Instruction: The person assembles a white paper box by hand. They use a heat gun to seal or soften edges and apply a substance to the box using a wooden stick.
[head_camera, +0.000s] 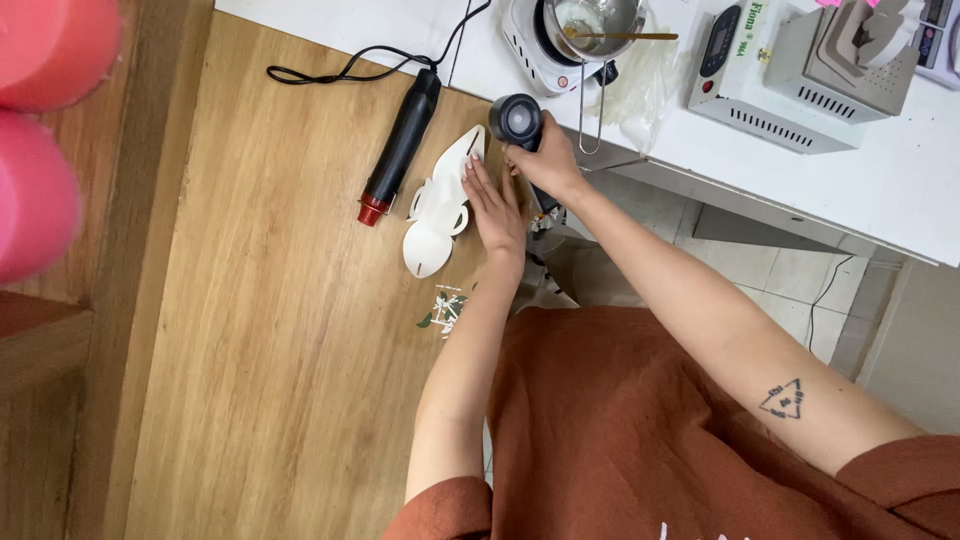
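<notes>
Her right hand (545, 160) gripped a black, round-headed stamp tool (517, 118); the left hand (492, 205) lay flat, fingers extended, on the white cut-out paper shape (436, 215), just beside the black heat gun (400, 150).

A white flat paper cutout (438, 205) is seen on a light-brown wood-grain surface (270, 330), beside a black heat tool (402, 145) tipped in red.

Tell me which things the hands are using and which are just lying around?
In use:
- white cut-out shape, pressed flat by the left hand
- black round-headed tool, held by the right hand

Lying about:
- black heat gun with red tip
- small pot on a white hotplate
- grey box machine
- pink rolls
</notes>
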